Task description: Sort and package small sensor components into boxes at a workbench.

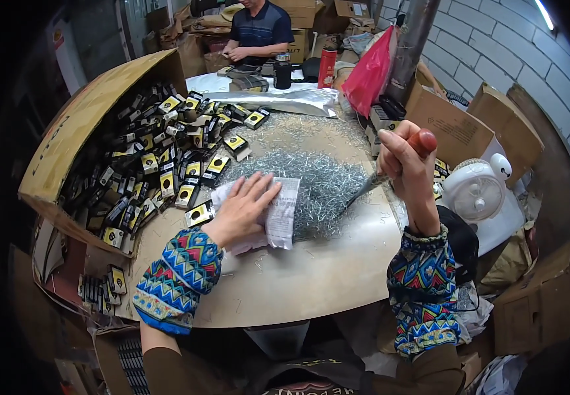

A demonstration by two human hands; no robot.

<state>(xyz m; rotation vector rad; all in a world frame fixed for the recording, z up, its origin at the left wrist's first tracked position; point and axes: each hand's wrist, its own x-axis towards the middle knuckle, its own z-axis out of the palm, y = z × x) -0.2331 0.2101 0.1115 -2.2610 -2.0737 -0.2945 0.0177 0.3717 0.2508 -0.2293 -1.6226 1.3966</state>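
Observation:
My left hand lies flat, fingers apart, on a folded sheet of printed paper. The paper rests on the table against the near left side of a heap of small thin silvery metal pieces, which look like pins. Held up at the right, my right hand is closed around the reddish-brown handle of a tool. Its narrow grey metal blade slants down to the heap's right side; the blade's exact shape cannot be made out.
Many small black-and-yellow boxes spill from a tipped cardboard carton at the left. A silver strip, a black jar and a red can stand beyond. A white fan is at right. Another person sits opposite.

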